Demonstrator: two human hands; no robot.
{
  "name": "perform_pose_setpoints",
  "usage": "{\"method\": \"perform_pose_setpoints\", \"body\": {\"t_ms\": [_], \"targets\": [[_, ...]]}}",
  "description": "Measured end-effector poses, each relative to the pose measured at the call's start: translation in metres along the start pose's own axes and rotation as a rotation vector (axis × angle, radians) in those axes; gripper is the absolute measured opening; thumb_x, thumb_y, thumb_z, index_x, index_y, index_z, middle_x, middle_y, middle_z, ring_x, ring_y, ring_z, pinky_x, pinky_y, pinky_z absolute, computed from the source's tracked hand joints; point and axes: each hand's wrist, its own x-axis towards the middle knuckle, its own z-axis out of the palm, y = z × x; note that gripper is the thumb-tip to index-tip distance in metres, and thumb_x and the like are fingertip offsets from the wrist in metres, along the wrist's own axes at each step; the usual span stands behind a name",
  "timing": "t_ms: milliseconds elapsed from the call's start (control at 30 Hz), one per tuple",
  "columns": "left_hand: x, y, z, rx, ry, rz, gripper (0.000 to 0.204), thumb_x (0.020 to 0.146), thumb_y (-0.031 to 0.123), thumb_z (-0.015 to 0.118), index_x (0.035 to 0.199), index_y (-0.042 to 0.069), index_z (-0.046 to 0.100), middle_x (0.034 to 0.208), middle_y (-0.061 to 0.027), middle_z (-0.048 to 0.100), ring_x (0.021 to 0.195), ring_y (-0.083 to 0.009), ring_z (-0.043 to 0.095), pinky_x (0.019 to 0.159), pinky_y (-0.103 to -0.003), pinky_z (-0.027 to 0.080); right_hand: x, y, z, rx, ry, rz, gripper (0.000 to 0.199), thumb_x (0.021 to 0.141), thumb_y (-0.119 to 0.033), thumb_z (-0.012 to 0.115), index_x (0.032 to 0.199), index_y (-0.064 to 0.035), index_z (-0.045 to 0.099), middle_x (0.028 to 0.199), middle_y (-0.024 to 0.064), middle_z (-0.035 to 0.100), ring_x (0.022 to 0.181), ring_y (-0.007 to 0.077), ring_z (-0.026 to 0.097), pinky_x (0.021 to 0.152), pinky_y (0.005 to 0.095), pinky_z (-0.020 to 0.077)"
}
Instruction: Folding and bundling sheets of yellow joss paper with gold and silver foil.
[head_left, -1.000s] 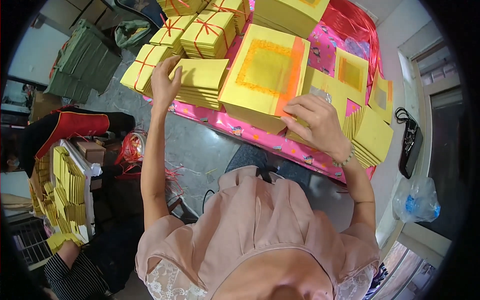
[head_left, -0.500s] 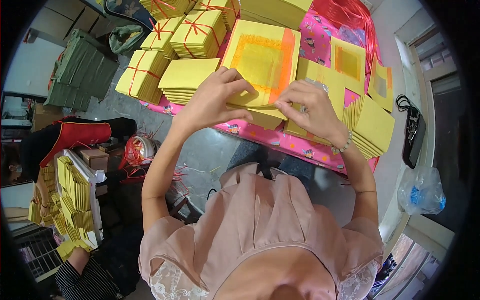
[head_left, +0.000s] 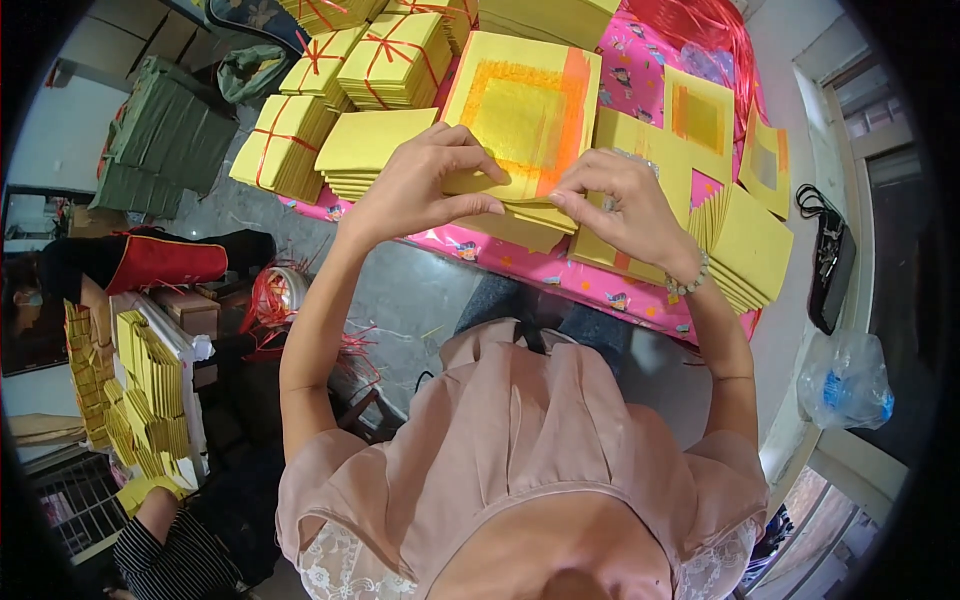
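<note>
On a stack in front of me lies a yellow paper sheet [head_left: 520, 110] with a gold square and orange bands on it. Its near edge bends up between my hands. My left hand [head_left: 425, 185] has its fingertips on top of that edge and the thumb below, gripping it. To the right, my right hand [head_left: 630, 210] pinches the same edge between thumb and forefinger. Beside my left wrist sits a pile of folded yellow paper [head_left: 375, 145]. A fanned stack of yellow paper [head_left: 745, 245] lies right of my right hand.
Bundles tied with red ribbon [head_left: 395, 60] stand at the far left of the pink tablecloth [head_left: 640, 65]. Red plastic strands [head_left: 690, 25] heap at the back. A black bag [head_left: 828, 270] hangs at right. At left a co-worker in a red apron [head_left: 170, 262] handles yellow packets.
My left thumb and fingers have closed in on the near edge, which is lifted slightly more. My right hand keeps its pinch. The co-worker's packets have shifted.
</note>
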Motion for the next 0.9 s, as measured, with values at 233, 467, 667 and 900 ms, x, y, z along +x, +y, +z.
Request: {"method": "perform_pose_setpoints", "body": {"t_ms": [233, 467, 667, 900], "targets": [[0.000, -0.003, 0.000, -0.055, -0.001, -0.023, 0.037, 0.076, 0.041, 0.084, 0.099, 0.013, 0.077, 0.097, -0.0080, 0.068, 0.097, -0.0288, 0.063, 0.084, -0.039, 0.051, -0.001, -0.006, -0.010, 0.006, -0.091, -0.040, 0.021, 0.081, -0.019, 0.080, 0.093, -0.0032, 0.073, 0.093, 0.0068, 0.071, 0.087, 0.0249, 0.066, 0.079, 0.0360, 0.0494], [0.002, -0.008, 0.001, -0.034, -0.005, -0.012, 0.036, 0.075, 0.043, 0.084, 0.099, 0.016, 0.078, 0.096, -0.0060, 0.067, 0.096, -0.0272, 0.063, 0.083, -0.038, 0.050, -0.002, -0.006, -0.012, -0.016, -0.131, -0.039, 0.026, 0.080, -0.020, 0.082, 0.096, -0.0020, 0.072, 0.095, 0.0077, 0.070, 0.091, 0.0249, 0.066, 0.081, 0.0370, 0.0505], [0.003, -0.011, 0.000, -0.074, -0.028, -0.034, 0.036, 0.074, 0.043, 0.085, 0.099, 0.017, 0.078, 0.096, -0.0047, 0.067, 0.096, -0.0254, 0.063, 0.084, -0.037, 0.050, 0.001, -0.002, -0.011, 0.022, -0.118, -0.040, 0.023, 0.083, -0.019, 0.080, 0.096, -0.0019, 0.072, 0.091, 0.0086, 0.071, 0.085, 0.0249, 0.067, 0.076, 0.0358, 0.0520], [0.004, -0.010, -0.003, -0.080, -0.044, -0.033, 0.039, 0.074, 0.042, 0.085, 0.101, 0.015, 0.077, 0.097, -0.0055, 0.066, 0.097, -0.0258, 0.063, 0.086, -0.037, 0.050, -0.002, -0.005, -0.011, -0.149, -0.062, -0.025, 0.014, 0.091, -0.018, 0.072, 0.091, -0.0036, 0.071, 0.083, 0.0100, 0.069, 0.072, 0.0260, 0.066, 0.066, 0.0350, 0.0513]]}}
